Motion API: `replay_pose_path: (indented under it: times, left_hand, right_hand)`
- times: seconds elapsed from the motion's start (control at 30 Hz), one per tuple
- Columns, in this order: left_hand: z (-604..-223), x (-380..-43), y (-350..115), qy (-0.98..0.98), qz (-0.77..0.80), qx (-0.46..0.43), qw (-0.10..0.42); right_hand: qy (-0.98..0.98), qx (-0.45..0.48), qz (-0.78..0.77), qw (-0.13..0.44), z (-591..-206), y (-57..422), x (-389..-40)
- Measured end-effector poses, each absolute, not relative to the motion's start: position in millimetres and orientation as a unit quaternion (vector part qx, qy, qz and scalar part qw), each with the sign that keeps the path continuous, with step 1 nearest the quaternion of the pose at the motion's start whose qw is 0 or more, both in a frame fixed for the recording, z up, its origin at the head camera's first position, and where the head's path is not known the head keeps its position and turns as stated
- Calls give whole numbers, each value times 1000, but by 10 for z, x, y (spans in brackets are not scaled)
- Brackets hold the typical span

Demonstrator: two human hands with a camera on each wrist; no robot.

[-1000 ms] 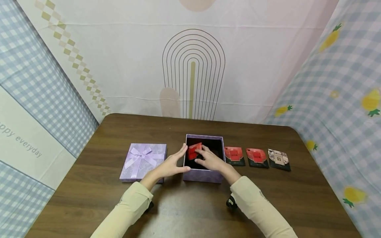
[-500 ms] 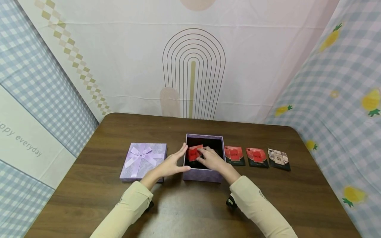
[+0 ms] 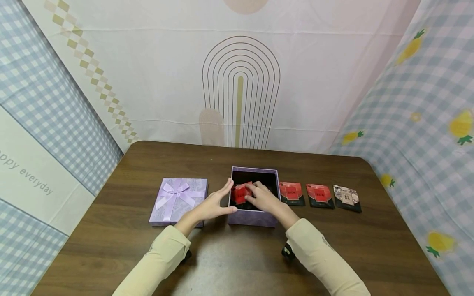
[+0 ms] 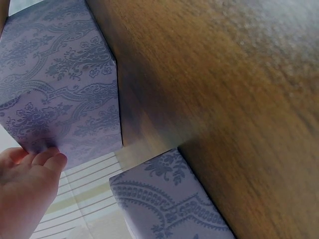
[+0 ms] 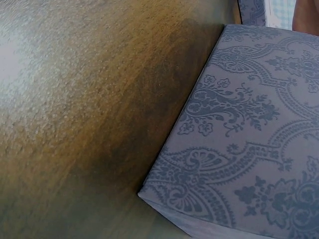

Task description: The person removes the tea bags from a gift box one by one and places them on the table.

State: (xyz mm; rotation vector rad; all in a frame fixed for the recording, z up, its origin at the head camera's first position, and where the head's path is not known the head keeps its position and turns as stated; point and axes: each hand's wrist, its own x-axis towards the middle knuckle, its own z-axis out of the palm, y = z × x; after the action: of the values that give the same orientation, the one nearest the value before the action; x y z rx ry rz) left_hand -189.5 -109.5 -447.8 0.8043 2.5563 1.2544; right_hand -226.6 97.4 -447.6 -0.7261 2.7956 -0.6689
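Inside the purple patterned box (image 3: 252, 218) lies a red-and-black sachet (image 3: 241, 194), against its left part. My right hand (image 3: 264, 199) reaches into the box, its thumb and index fingertips spread apart at the sachet's right edge; its other fingers are partly hidden. Along the box's left side, my left hand (image 3: 211, 205) rests with fingers extended near the rim and thumb at the front corner. The left wrist view shows fingertips (image 4: 50, 159) touching the box's side (image 4: 65, 84). The right wrist view shows the box wall (image 5: 239, 124), with the right hand's fingers out of sight.
Left of the box sits a purple lid (image 3: 177, 201) with a ribbon bow. To the right lie two red-and-black sachets (image 3: 292, 193) (image 3: 320, 195) and a beige-and-black sachet (image 3: 347, 198) in a row. A brown wooden table (image 3: 237, 263) bears everything, with a curtain behind.
The red sachet has tipped down and settled lower in the box. My right fingertips have shifted slightly right along with this; the left hand has stayed in place.
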Motion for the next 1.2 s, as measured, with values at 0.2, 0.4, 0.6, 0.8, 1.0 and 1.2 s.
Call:
replay_pose_path:
  times: [0.2, 0.4, 0.6, 0.8, 1.0, 1.2]
  left_hand:
    - [-4474, -1894, -1095, 860, 422, 270, 92]
    - [-4474, -1894, -1096, 861, 421, 269, 95]
    - [-4479, -1893, -1100, 861, 419, 273, 91]
    - [-4477, -1892, -1092, 859, 422, 276, 86]
    - [-4478, -1896, -1092, 861, 420, 270, 94]
    - [-4492, -1897, -1097, 862, 419, 270, 93]
  right_hand:
    - [937, -255, -217, 94, -4463, 981, -2262]
    - [924, -285, -246, 66, -4465, 986, -2266]
    - [888, -341, -299, 74, -4475, 993, -2274]
    - [871, -358, -319, 105, -4465, 1006, -2270]
    - [878, -324, -344, 83, -4448, 1019, -2264]
    - [880, -304, -360, 49, -4420, 1035, -2263]
